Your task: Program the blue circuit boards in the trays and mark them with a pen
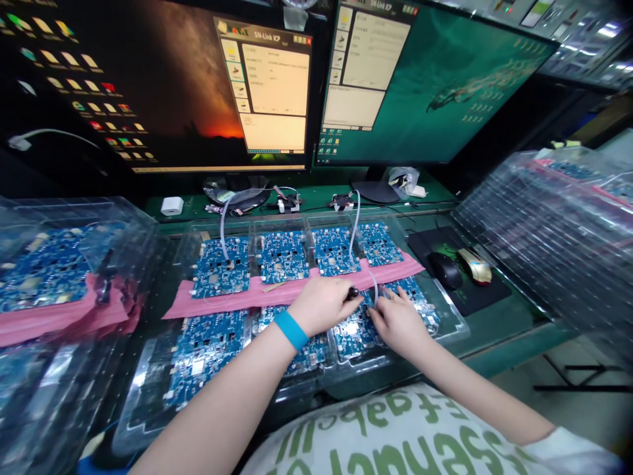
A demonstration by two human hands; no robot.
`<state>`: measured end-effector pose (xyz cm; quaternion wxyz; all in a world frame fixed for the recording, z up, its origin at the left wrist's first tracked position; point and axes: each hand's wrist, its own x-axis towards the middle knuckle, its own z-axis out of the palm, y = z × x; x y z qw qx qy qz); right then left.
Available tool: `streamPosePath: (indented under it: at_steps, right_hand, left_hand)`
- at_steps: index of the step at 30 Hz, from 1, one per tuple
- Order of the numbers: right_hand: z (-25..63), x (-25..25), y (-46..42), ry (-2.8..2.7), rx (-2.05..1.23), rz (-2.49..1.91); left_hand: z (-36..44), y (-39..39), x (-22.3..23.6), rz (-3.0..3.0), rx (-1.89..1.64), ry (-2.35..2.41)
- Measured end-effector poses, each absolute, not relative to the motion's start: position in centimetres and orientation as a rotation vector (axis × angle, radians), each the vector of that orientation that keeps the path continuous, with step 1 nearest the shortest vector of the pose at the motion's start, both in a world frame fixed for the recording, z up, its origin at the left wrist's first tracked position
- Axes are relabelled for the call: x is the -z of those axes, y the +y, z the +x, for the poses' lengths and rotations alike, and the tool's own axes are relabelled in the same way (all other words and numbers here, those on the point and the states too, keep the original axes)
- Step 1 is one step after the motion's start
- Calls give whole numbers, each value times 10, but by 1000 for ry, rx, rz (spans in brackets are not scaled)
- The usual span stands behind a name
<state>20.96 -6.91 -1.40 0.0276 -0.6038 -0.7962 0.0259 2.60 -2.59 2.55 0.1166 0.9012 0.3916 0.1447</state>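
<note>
A clear plastic tray [448, 310] in front of me holds two rows of blue circuit boards [220, 267], with a pink sheet [277, 293] across the middle. My left hand [321, 305], with a blue wristband, is closed on a small black connector [352, 293] over the front-row boards. My right hand [398, 320] pinches the end of a grey cable [374, 287] just beside it, above the board at the front right [418, 300]. A second grey cable [223, 231] runs to the back-left board.
Two monitors [198, 86] stand behind the tray. Two mice [445, 269] lie on a black pad at the right. Stacks of clear trays with boards flank me, on the left [59, 277] and on the right [554, 224]. A white adapter [171, 206] sits on the back ledge.
</note>
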Motion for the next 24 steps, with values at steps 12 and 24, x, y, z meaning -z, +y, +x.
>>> streamPosePath:
  at_steps: [12,24]
  right_hand:
    - [207,14,-68,-2443,-186,-1898]
    - [205,12,-66,-2439,-261,-1855]
  left_hand:
    - [26,-26,-28,2601,-407,1138]
    - [22,-24,-29,2412,-440,1188]
